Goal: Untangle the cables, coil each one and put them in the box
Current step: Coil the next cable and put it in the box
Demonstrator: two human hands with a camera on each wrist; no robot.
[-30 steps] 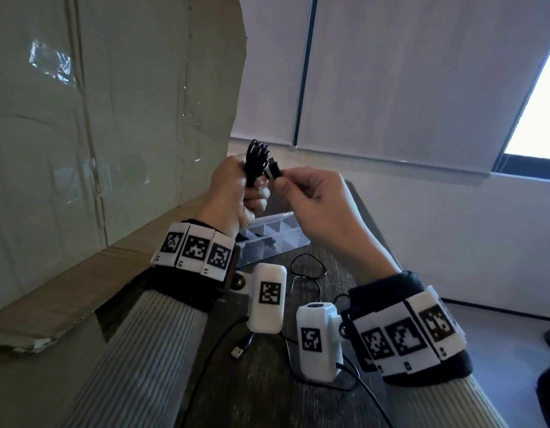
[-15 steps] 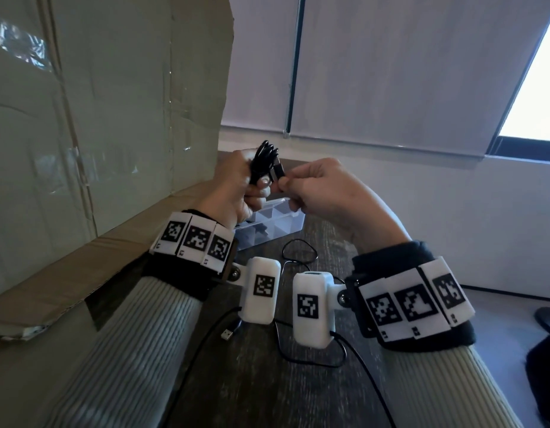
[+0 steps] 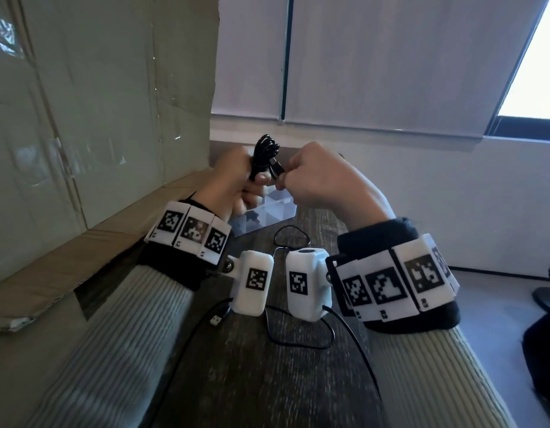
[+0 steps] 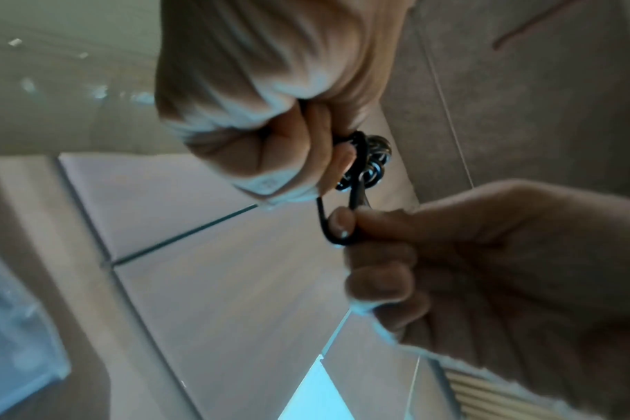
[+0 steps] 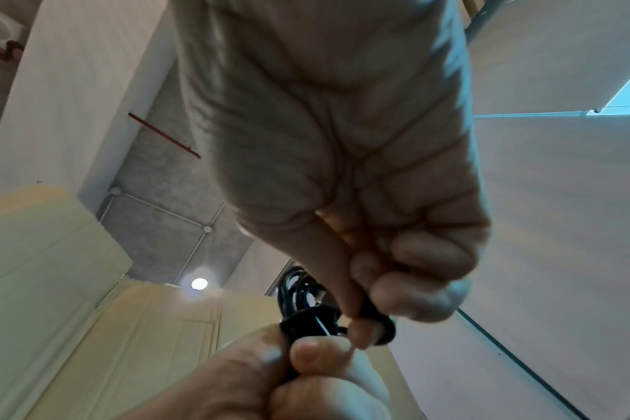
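Note:
My left hand (image 3: pixel 236 183) grips a coiled black cable (image 3: pixel 264 152), held up above the table; the coil's loops stick out over the fist (image 4: pixel 364 162). My right hand (image 3: pixel 310 177) pinches that cable's free end with its plug (image 3: pixel 278 169) between thumb and forefinger, right beside the coil (image 5: pixel 299 295). A short loop of the end curves round the right thumb tip (image 4: pixel 337 227). Under the hands stands a clear plastic compartment box (image 3: pixel 267 211), partly hidden by them. Another thin black cable (image 3: pixel 298 338) lies loose on the dark wooden table, its USB plug (image 3: pixel 216 320) near my left wrist.
A large cardboard sheet (image 3: pixel 98 118) stands along the table's left side, its flap (image 3: pixel 82 251) lying flat under my left forearm. A wall with roller blinds (image 3: pixel 391 63) is behind the table. The table's right edge drops to the floor (image 3: pixel 499 304).
Both hands have drawn closer together and a little lower in the view. The right hand has brought the plug end in against the coil held by the left hand.

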